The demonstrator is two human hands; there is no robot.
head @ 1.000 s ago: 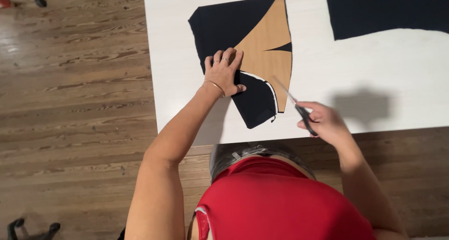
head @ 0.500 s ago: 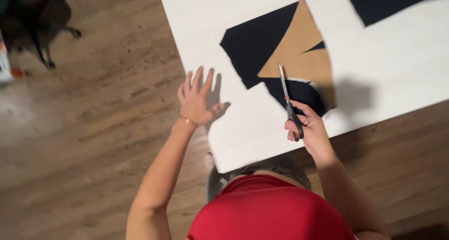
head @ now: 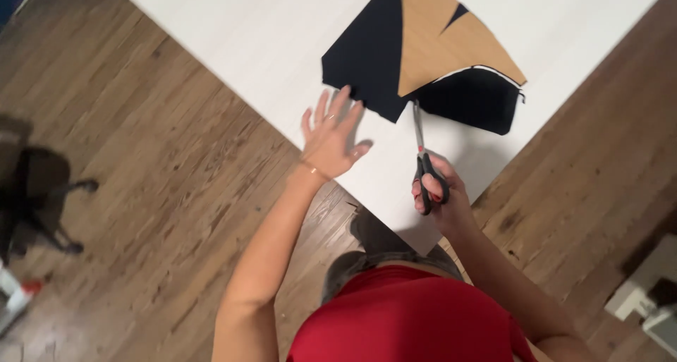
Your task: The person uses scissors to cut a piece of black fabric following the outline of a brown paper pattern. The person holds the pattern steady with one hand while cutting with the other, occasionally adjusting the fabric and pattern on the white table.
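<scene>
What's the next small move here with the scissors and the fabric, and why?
Probably set the left hand flat on the black fabric before cutting. That hand hovers open just off the fabric's near edge, so nothing pins it or the tan paper pattern. The right hand holds the scissors, tips at the fabric's edge near the pattern's corner.

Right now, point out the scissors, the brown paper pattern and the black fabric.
scissors [head: 423, 157], head view, on the pivot above the handles.
brown paper pattern [head: 437, 41], head view, its middle.
black fabric [head: 363, 59], head view, left part.

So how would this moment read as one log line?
left hand: open, flat on white table | right hand: holds scissors | blades at black fabric under tan paper pattern
</scene>
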